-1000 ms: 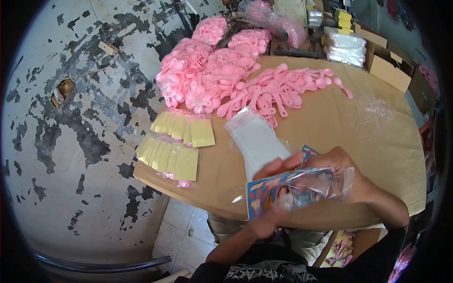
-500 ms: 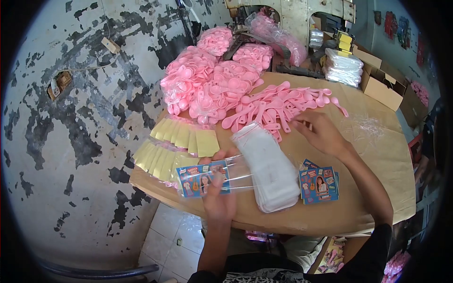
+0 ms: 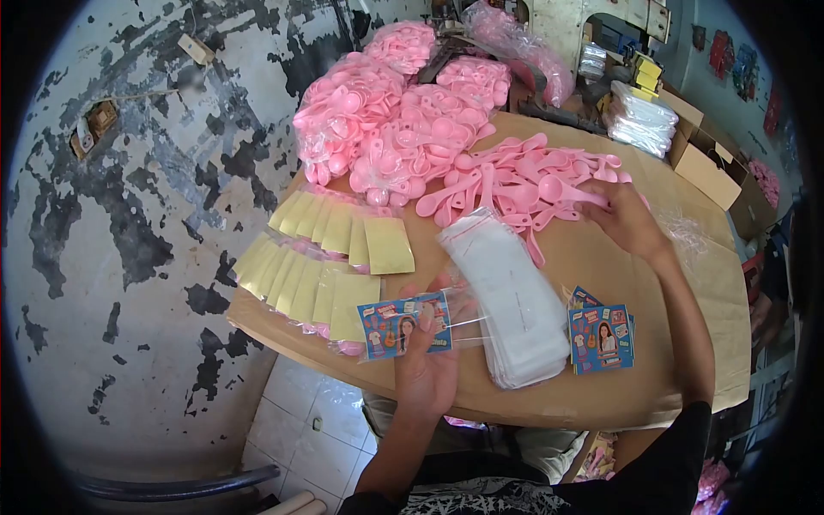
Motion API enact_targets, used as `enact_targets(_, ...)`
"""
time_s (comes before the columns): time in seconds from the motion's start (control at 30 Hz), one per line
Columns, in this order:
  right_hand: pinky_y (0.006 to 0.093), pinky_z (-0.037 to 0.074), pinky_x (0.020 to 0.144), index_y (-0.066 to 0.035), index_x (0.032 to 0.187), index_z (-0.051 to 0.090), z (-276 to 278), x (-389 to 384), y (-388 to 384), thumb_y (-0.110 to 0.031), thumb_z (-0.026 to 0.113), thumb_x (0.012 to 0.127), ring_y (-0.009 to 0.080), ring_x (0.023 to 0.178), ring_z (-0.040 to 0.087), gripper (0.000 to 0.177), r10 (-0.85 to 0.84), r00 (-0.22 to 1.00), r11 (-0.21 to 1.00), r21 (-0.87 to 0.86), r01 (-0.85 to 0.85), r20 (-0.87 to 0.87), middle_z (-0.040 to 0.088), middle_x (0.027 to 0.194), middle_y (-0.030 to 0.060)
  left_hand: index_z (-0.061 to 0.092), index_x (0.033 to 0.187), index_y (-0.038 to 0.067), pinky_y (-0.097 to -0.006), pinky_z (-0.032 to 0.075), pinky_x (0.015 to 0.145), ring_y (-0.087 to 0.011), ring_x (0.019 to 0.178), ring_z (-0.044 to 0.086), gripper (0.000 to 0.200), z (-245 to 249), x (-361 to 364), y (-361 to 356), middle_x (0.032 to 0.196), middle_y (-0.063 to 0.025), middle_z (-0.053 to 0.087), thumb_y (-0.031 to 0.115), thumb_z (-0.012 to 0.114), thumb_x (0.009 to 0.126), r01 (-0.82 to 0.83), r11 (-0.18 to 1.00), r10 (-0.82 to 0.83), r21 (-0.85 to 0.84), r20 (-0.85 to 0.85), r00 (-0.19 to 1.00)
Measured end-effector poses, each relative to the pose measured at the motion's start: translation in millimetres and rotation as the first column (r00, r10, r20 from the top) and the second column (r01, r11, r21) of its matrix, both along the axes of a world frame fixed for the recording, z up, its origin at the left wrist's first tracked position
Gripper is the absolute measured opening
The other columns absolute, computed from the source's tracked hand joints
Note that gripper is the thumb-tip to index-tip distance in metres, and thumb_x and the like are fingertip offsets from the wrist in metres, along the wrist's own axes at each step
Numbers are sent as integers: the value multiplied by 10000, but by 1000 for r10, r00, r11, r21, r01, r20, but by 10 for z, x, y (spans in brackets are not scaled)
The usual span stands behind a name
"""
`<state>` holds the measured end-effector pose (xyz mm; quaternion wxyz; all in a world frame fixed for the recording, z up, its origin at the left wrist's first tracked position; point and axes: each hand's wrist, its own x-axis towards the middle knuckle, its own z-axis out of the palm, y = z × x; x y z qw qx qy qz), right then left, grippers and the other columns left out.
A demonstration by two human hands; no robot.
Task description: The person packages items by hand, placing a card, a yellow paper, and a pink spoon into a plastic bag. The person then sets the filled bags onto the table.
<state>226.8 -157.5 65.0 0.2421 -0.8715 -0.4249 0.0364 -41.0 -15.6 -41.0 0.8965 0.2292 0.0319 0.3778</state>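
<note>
My left hand (image 3: 429,369) is closed on a clear plastic bag (image 3: 468,318) with a blue printed card (image 3: 390,330) in it, the thumb pressed on the card. My right hand (image 3: 633,221) pinches the handle of a pink plastic spoon (image 3: 562,190), its bowl pointing left over the loose pink spoons (image 3: 502,176). Between my hands lies a stack of clear plastic bags (image 3: 519,305). To its right is a small pile of blue cards (image 3: 602,343). Left of my left hand, filled packets with yellowish backs (image 3: 322,287) overlap in two rows.
Large clear bags full of pink spoons (image 3: 378,120) are heaped at the back left of the cardboard-covered table (image 3: 687,318). A machine (image 3: 592,26), packs of plastic bags (image 3: 639,120) and an open carton (image 3: 708,163) stand at the back right. A peeling wall (image 3: 154,257) borders the left.
My right hand has moved right and now holds a pink spoon by its handle. My left hand keeps the bag with the card. The whole view has shifted slightly.
</note>
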Motion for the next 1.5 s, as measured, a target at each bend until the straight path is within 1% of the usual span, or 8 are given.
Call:
enact_targets(0.33,318,482,588,-44,1063,683,312,-810,-80,-155,668,927,226,612,660,176,597,792,801,143,-581,-131,665,744,124,346,1482,219,-466,374,1139,-291,1373,416,510,-50,-11,-5,1517,-144,382,261,538,1012,-29,983,25,182,23,999)
enact_targets(0.47,344,502,605,-79,1200,618,471,-1127,-102,-195,722,873,269,647,674,361,607,717,779,78,-622,-343,684,813,135,325,1489,229,-481,333,1162,-311,1385,396,597,106,-60,-329,1535,-138,346,406,555,967,84,984,-94,160,52,994)
enact_targets(0.8,229,423,515,-10,881,653,797,-1071,-684,20,628,811,67,590,585,80,334,939,831,443,-337,88,658,759,81,133,1551,92,-442,186,1213,-338,1461,239,1166,234,43,-412,1580,-232,187,720,670,728,118,969,-109,216,-52,993)
enact_targets(0.93,230,281,458,-19,794,630,731,-1125,-500,-26,686,819,30,489,415,62,202,959,894,363,-263,199,564,613,23,152,1530,28,-445,206,1198,-341,1444,271,1111,360,2,-390,1558,-239,233,447,819,747,-115,685,298,719,-132,945)
enact_targets(1.0,227,249,443,-27,764,628,796,-1169,-492,-34,708,809,13,467,382,93,176,957,899,357,-252,232,552,583,9,213,1506,-21,-459,247,1177,-357,1432,298,1053,436,-3,-345,1539,-260,268,400,819,756,-37,192,467,981,-58,882)
enact_targets(1.1,215,244,437,-42,723,627,715,-1246,-466,-50,738,787,8,441,348,128,234,967,866,430,-255,102,556,561,-5,305,1465,-37,-489,306,1137,-413,1400,334,926,669,77,-494,1516,-274,299,357,801,790,214,41,369,976,-213,905)
enact_targets(1.33,217,381,542,-12,1104,640,636,-1000,-351,-115,743,826,59,605,563,314,347,918,768,505,-395,190,687,805,43,441,1365,-43,-311,518,855,-190,964,687,438,504,163,-639,1087,-182,679,150,574,995,467,450,-42,761,-505,862)
enact_targets(1.5,270,516,610,10,1169,644,443,-883,-335,-38,666,895,135,688,676,279,474,855,854,345,-389,-210,713,830,105,487,1334,-50,-265,481,894,-134,1013,625,368,462,-23,-381,1140,-113,650,143,524,1023,702,299,-263,646,-652,712)
